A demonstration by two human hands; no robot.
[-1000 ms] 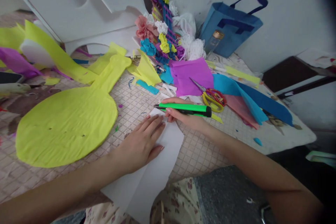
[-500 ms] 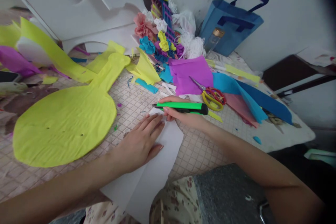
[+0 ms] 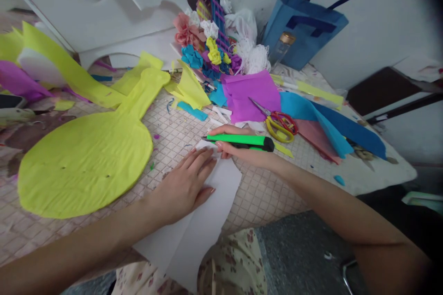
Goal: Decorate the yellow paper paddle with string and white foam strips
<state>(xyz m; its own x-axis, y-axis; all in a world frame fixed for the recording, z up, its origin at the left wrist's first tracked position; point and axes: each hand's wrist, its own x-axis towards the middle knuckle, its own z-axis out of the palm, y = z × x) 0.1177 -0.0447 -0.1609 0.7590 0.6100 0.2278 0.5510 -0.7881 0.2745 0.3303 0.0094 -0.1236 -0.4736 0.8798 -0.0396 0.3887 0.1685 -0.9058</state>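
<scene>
My right hand (image 3: 231, 144) is closed around a green and black utility knife (image 3: 238, 140), its tip pointing left just above the top end of a white sheet of paper (image 3: 211, 198). My left hand (image 3: 188, 182) lies flat on that sheet, fingers stretched toward the knife tip and pressing the paper to the table. The sheet has a crease along it and hangs over the table's front edge. To the left of my hands rests a yellow guitar-shaped piece (image 3: 86, 156) with small dark holes in its wide body.
Scissors (image 3: 277, 124) with red and yellow handles lie beyond my right hand by purple paper (image 3: 247, 94). Blue paper (image 3: 346, 129) spreads farther right. Behind stand a decorated paper guitar (image 3: 216, 23), a blue bag (image 3: 301, 32) and a glass bottle (image 3: 283, 48). White boards (image 3: 138, 18) lean at the back.
Both hands, the knife and the paper stay almost where they were. The camera view has shifted very slightly.
</scene>
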